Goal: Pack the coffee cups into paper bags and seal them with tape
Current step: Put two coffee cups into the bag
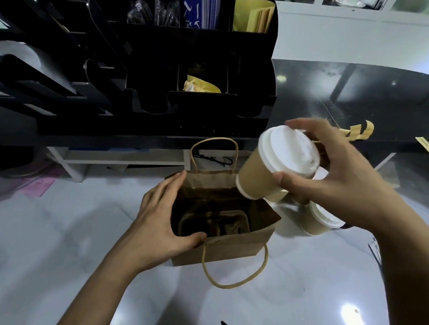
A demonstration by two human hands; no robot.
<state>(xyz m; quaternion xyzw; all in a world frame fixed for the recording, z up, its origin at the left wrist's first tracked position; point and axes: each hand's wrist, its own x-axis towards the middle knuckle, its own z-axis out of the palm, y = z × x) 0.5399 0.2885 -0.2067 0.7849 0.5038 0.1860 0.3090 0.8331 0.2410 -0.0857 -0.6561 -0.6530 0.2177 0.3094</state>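
right hand grips cup; left hand spreads bag.

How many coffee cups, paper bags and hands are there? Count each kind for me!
Coffee cups: 2, one held tilted over the bag and one on the counter under the right arm
Paper bags: 1, open, brown
Hands: 2, the left hand on the bag's mouth and the right hand holding the cup
Total: 5
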